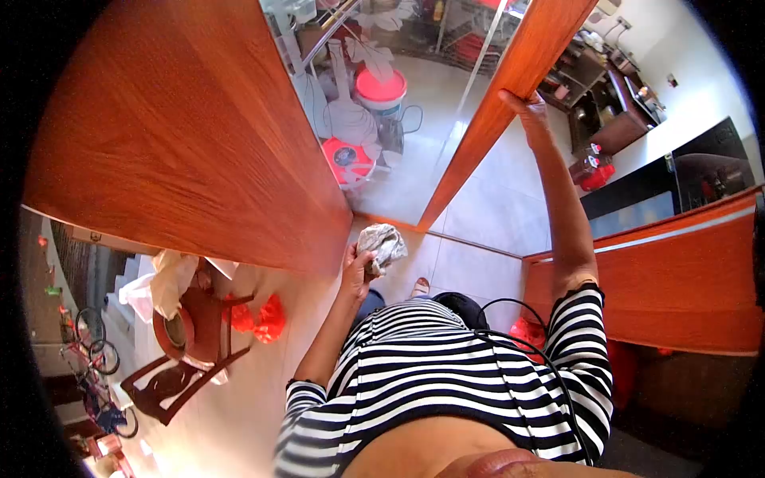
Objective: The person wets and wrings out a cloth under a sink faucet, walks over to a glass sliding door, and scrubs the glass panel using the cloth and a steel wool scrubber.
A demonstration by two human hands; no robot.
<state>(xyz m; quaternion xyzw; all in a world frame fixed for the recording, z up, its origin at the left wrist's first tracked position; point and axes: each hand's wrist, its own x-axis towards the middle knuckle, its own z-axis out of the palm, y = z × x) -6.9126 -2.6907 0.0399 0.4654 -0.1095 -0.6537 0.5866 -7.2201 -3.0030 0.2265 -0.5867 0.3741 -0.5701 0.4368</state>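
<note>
In my left hand [358, 271] is a crumpled, pale patterned cloth [382, 248], held in front of my waist. Raised at the upper right, my right hand [526, 108] grips the edge of the wooden frame [519, 80] of a glass sliding door. Some of its fingers go behind the frame. Through the glass panel [414, 143], which bears a pale flower pattern, a bucket with a pink lid [381, 86] and a red round item [348, 162] are visible on the floor.
A large wooden panel [183, 127] rises at the left. Below it are a wooden chair [191, 342] and a red plastic bag [267, 319]. At the right are a low wooden panel [677, 295] and a kitchen counter [625, 103]. A black cable [562, 382] hangs along my body.
</note>
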